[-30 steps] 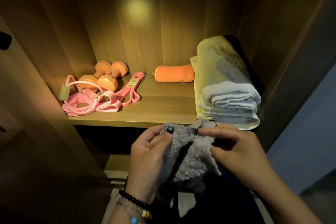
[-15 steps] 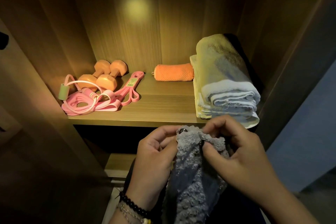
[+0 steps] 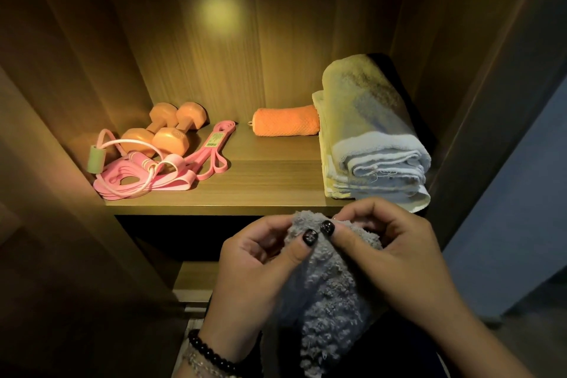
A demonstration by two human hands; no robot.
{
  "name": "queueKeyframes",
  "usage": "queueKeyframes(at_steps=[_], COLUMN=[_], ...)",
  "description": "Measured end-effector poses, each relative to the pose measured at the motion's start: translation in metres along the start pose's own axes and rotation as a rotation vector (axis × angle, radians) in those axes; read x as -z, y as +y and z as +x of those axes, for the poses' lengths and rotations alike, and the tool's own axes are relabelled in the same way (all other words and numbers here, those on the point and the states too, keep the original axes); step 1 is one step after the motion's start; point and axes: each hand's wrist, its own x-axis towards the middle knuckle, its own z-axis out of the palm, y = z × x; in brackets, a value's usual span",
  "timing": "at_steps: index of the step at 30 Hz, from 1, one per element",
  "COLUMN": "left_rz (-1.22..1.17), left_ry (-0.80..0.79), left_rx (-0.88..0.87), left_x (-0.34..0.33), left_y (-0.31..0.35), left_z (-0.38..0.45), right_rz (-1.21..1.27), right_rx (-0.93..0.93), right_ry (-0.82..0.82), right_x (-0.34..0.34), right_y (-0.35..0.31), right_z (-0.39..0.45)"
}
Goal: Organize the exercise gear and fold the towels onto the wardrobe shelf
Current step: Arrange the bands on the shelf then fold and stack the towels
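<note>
Hands work a grey fluffy towel (image 3: pixel 325 301) in front of and below the wardrobe shelf (image 3: pixel 260 184). Left hand (image 3: pixel 254 273) pinches the towel's upper edge between thumb and fingers; right hand (image 3: pixel 399 258) pinches the same edge just beside it, thumbs nearly touching. Cloth hangs down between the wrists. On the shelf: folded towel stack (image 3: pixel 371 144) at right, orange rolled towel (image 3: pixel 287 122) touching its left side at the back, two orange dumbbells (image 3: pixel 167 132) at left, pink resistance bands (image 3: pixel 196 163) and a jump rope (image 3: pixel 122 156) tangled just before them. Beaded bracelets (image 3: pixel 211 356) on the left wrist.
</note>
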Motion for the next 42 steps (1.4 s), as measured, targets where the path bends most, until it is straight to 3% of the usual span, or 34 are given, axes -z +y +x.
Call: queueKeyframes(at_steps=[5, 7, 13, 16, 19, 22, 28, 31, 38, 42], left_rz=[-0.016, 0.090, 0.449, 0.589, 0.809, 0.942, 0.756, 0.708, 0.949, 0.857], left_ry=[0.104, 0.107, 0.051, 0.007, -0.040, -0.042, 0.062, 0.101, 0.145, 0.245], left_rx=[-0.028, -0.086, -0.264, -0.355, -0.451, -0.513, -0.463, -0.462, -0.465, -0.353], left_x=[0.027, 0.038, 0.068, 0.084, 0.101, 0.112, 0.126, 0.133, 0.135, 0.132], left_y=[0.005, 0.011, 0.031, 0.047, 0.062, 0.073, 0.087, 0.089, 0.094, 0.092], left_z=[0.006, 0.008, 0.015, 0.024, 0.033, 0.039, 0.049, 0.050, 0.066, 0.088], right_rz=[-0.125, -0.275, -0.637, -0.724, -0.621, -0.519, -0.399, -0.409, -0.656, -0.571], right_rx=[-0.130, -0.077, 0.264, 0.231, 0.134, 0.131, 0.246, 0.312, 0.328, 0.302], right_ry=[-0.442, -0.506, -0.466, -0.490, -0.510, -0.423, -0.199, -0.200, -0.248, -0.235], right_x=[0.003, 0.005, 0.001, -0.003, -0.008, -0.014, -0.029, -0.038, -0.052, -0.054], right_y=[0.006, 0.006, -0.006, -0.014, -0.021, -0.031, -0.057, -0.068, -0.076, -0.073], right_z=[0.010, 0.015, 0.041, 0.056, 0.064, 0.071, 0.102, 0.110, 0.124, 0.136])
